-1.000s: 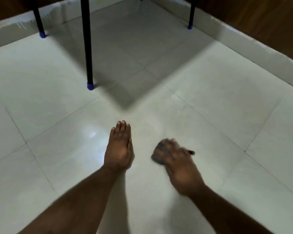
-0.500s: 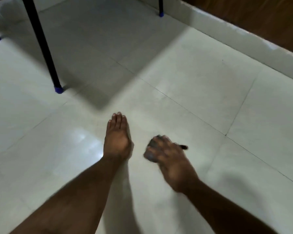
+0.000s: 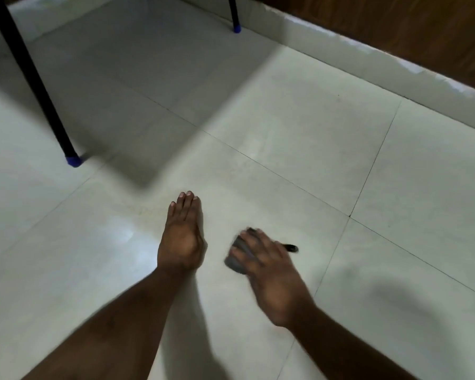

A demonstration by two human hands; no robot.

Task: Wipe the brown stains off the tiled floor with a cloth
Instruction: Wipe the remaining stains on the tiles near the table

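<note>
Right hand [image 3: 269, 272] presses a grey cloth [image 3: 237, 256] under its fingers onto the tiled floor [image 3: 299, 133], left hand [image 3: 183, 234] braced flat just beside; glossy tile could let that palm slip.

Hands: two, left hand [image 3: 182, 237] and right hand [image 3: 269, 272]
Cloths: one cloth [image 3: 237, 255], under the right hand
Furniture legs: two, near leg [image 3: 36, 83] and far leg [image 3: 234, 15], beyond the hands

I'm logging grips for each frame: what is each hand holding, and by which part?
The right hand presses a grey cloth to the tiled floor, fingers spread over its top. The left hand holds nothing.
</note>
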